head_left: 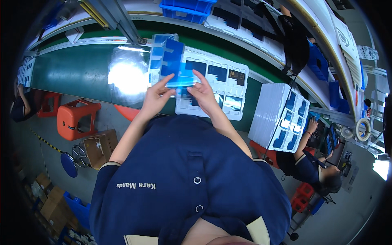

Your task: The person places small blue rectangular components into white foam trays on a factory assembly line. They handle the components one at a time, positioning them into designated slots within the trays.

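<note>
Between my two hands is a translucent blue film sheet (181,80), held up over the bench. My left hand (157,98) pinches its left edge between thumb and forefinger. At its right edge, my right hand (203,93) grips it the same way. Just beyond lies a stack of blue sheets in clear plastic (172,55). Under and beside my right hand is a white moulded tray (222,64) whose compartments hold flat, dark rectangular pieces (217,73). The film and my hands hide part of the tray's left side.
A tall stack of white trays (263,116) stands at the right, near a co-worker (312,167). Blue bins (188,10) and another loaded tray (245,30) sit on the far shelf. An orange stool (77,118) and a cardboard box (100,149) are at the left.
</note>
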Available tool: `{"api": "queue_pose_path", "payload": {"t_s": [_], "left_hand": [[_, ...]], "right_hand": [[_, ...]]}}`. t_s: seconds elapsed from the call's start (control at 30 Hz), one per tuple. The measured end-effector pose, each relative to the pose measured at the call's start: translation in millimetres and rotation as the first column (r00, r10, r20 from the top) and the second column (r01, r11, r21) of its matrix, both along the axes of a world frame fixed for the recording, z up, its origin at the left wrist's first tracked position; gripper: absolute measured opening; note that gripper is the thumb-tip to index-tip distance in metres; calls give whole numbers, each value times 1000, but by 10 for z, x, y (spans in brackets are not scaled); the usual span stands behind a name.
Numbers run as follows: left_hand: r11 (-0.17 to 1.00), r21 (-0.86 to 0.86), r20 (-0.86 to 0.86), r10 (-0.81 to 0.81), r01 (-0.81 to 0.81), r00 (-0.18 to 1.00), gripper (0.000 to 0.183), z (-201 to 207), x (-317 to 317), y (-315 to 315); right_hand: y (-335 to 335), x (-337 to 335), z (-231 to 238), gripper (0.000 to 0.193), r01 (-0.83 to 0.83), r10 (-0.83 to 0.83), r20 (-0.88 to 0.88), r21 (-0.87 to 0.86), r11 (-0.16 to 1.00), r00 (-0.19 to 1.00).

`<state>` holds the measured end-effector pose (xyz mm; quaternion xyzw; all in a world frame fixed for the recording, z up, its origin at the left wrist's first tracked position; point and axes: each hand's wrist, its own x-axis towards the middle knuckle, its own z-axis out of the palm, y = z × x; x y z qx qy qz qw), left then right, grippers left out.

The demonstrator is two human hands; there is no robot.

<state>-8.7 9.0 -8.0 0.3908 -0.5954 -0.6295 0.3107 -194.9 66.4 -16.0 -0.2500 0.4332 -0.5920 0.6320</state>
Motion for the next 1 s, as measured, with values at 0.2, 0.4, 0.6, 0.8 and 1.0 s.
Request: {"api": "queue_pose_path", "payload": {"t_s": [0.2,0.4,0.6,0.8,1.0], "left_hand": [[982,176,-227,-24,66,974,44,150,-8,41],[989,101,-91,-103,112,991,11,15,-50,57],[996,-9,82,-86,87,993,22,-73,-229,70],[995,-75,185,-52,67,981,42,-179,-502,105],[991,-48,265,133,-124,955,56,-183,-573,310]], "right_hand": [[168,-63,-97,36,-93,106,-266,60,994,958],[237,-126,-148,12,81,-100,-276,-78,994,956],[384,-317,-162,9,52,-34,-307,51,997,951],[525,-658,-206,9,118,-114,-41,89,989,993],[436,-1589,-568,15,417,-436,201,130,899,877]]}}
